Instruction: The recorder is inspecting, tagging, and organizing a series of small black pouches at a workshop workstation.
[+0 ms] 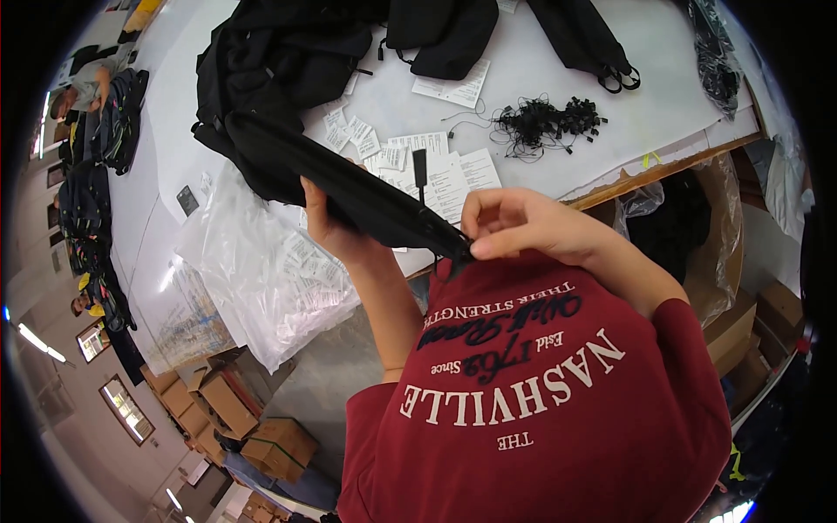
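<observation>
A long black fabric bag (pixel 349 192) stretches from the table toward my chest, its narrow end close to my shirt. My left hand (pixel 336 234) is closed around its middle, thumb on the near side and the other fingers hidden beneath it. At the narrow end, my right hand (pixel 514 225) pinches the bag's tip between thumb and fingertips; exactly what detail it grips is too small to make out. A short black pull tab (pixel 420 167) stands out from the bag beside that hand. Printed white paper labels (pixel 440 183) lie on the table just beyond the bag.
More black bags (pixel 449 39) lie along the far side of the white table (pixel 610 166). A tangle of black tag strings (pixel 554 120) rests at right. A clear plastic bag of labels (pixel 279 270) sits at left. Open cardboard boxes (pixel 281 446) stand below; another person (pixel 87 91) is far left.
</observation>
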A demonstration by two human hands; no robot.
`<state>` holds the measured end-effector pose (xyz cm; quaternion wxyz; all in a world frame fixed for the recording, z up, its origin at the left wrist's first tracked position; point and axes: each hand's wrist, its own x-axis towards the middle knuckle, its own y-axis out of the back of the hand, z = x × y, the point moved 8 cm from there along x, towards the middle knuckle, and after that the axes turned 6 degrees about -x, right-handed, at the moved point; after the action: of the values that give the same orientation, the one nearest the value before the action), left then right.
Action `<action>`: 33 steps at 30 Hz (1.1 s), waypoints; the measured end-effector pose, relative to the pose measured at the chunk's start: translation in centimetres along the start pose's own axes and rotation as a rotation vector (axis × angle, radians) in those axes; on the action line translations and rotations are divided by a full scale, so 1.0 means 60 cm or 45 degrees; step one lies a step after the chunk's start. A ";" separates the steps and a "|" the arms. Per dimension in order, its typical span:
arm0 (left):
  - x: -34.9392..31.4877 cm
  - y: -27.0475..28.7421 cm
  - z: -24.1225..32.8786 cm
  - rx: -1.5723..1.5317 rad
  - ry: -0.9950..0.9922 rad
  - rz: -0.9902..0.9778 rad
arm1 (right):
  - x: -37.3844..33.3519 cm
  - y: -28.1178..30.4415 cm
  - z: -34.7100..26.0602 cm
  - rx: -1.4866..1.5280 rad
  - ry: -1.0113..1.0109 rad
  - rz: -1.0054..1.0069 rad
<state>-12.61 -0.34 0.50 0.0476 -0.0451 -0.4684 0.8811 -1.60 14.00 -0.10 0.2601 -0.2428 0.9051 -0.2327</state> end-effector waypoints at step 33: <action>0.009 0.043 -0.016 0.160 0.149 0.378 | -0.042 -0.049 -0.194 -2.138 1.113 0.734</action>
<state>-13.15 -0.94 -2.21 -0.0532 -0.1620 -0.3972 0.9017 -5.60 16.57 11.18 -0.3068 -0.0115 0.8173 0.4877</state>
